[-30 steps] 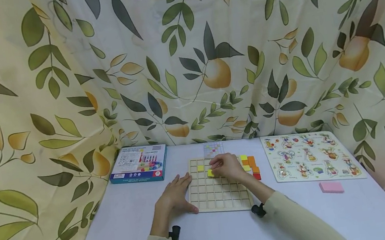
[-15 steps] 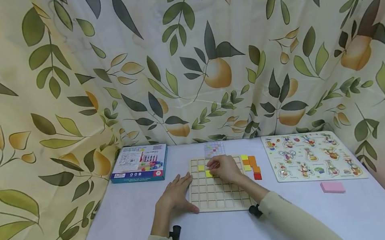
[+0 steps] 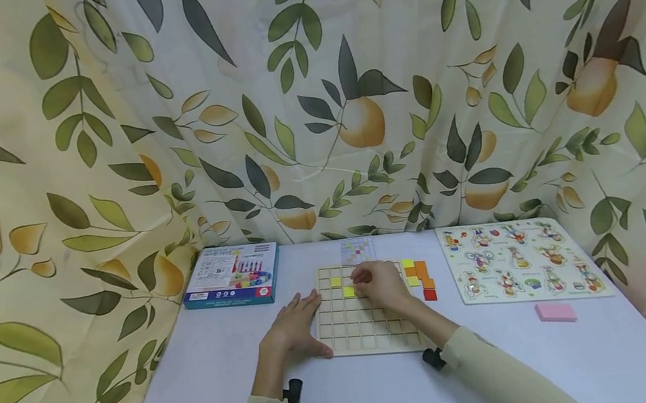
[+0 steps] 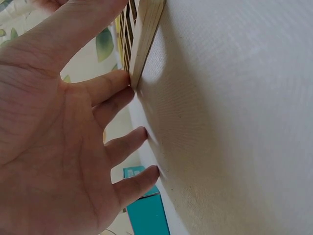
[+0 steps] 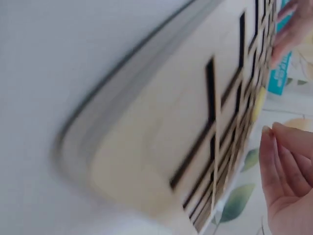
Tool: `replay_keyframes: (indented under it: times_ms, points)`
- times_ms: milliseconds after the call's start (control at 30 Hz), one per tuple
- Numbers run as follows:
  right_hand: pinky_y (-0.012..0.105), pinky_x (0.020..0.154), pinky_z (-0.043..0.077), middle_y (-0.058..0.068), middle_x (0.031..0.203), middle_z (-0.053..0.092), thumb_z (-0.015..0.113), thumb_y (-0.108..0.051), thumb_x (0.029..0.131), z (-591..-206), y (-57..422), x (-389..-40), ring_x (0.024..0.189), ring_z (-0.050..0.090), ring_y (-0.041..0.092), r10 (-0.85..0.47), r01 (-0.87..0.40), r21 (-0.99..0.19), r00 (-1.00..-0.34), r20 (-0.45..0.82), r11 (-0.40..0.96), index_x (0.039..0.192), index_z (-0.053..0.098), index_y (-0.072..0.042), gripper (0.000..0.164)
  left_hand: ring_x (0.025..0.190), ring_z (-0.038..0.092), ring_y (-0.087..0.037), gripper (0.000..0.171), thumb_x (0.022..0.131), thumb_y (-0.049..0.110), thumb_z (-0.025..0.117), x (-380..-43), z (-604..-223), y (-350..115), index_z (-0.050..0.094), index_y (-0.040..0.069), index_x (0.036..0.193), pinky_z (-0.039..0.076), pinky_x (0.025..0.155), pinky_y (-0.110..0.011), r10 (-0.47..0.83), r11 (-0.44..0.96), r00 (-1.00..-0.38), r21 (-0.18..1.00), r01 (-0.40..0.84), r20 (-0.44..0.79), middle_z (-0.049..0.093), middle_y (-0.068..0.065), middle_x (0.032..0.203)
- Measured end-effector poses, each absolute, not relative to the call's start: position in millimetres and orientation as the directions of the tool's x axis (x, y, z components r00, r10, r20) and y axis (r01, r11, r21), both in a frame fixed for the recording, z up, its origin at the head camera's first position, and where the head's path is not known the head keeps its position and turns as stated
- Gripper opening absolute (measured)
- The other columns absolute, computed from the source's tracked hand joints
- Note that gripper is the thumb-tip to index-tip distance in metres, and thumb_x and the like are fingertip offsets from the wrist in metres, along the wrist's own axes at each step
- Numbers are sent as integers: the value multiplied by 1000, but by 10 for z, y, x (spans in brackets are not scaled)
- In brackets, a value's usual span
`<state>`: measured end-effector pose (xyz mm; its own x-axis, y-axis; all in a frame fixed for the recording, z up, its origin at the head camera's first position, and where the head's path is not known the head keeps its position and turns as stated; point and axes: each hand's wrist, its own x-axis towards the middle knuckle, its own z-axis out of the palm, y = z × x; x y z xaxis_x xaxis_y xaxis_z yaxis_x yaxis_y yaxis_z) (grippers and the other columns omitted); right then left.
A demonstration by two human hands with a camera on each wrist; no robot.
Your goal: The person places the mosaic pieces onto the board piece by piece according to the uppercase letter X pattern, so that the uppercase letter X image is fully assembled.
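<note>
At the far left of the counter lies a blue box, flat against the leaf-print curtain. To its right, the left hand rests palm-down on the counter with fingers straight and slightly spread; the index finger and thumb touch the left edge of the wooden grid board. The board lies flat near the counter's centre. Two yellow tiles sit in its upper-left cells, one diagonally below the other. The right hand hovers over the board's upper rows, just right of the lower yellow tile. Its fingers are pressed together and lightly curled; whether they pinch a tile cannot be determined. Behind the board lies a small pattern card. Just beside the board's right edge lies a cluster of loose yellow, orange and red tiles. Further right lies a picture puzzle board, and nearer the front edge a pink block.
</note>
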<state>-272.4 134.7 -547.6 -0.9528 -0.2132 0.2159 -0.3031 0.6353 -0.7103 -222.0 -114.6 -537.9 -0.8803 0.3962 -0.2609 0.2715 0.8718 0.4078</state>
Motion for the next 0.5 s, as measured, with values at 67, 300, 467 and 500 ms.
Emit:
replay_keyframes:
  times_ms: [67, 300, 467, 500]
  points:
    - [35, 76, 62, -2, 85, 76, 81, 0, 87, -5427, 1417, -2683, 79, 73, 14, -200, -301, -724, -954, 225, 621, 98, 79, -4, 13, 160, 16, -35, 120, 67, 53, 95, -2218, -5377, -1139, 35, 16, 164, 19, 126, -61, 401, 869, -879, 412, 275, -259, 28, -1, 172]
    - [38, 75, 63, 1, 87, 78, 82, 0, 86, -5317, 1705, -2590, 80, 75, 17, -161, -310, -721, -949, 270, 619, 100, 79, -3, 14, 160, 15, -36, 121, 66, 53, 96, -2214, -5383, -1138, 35, 16, 164, 19, 126, -62, 402, 865, -880, 421, 274, -252, 28, -2, 172]
    - [38, 74, 61, -1, 87, 78, 82, -5, 88, -5275, 1912, -2505, 80, 75, 17, -123, -279, -701, -956, 266, 656, 99, 80, -8, 11, 160, 16, -37, 121, 67, 52, 96, -2212, -5384, -1140, 35, 14, 164, 19, 126, -62, 411, 860, -877, 425, 283, -248, 28, -3, 172]
    - [38, 74, 61, -1, 87, 78, 82, -7, 89, -5272, 1953, -2489, 81, 75, 17, -111, -267, -699, -959, 261, 663, 100, 80, -8, 10, 160, 16, -37, 120, 67, 52, 96, -2213, -5381, -1139, 35, 14, 164, 19, 126, -62, 414, 858, -876, 426, 286, -247, 28, -4, 172]
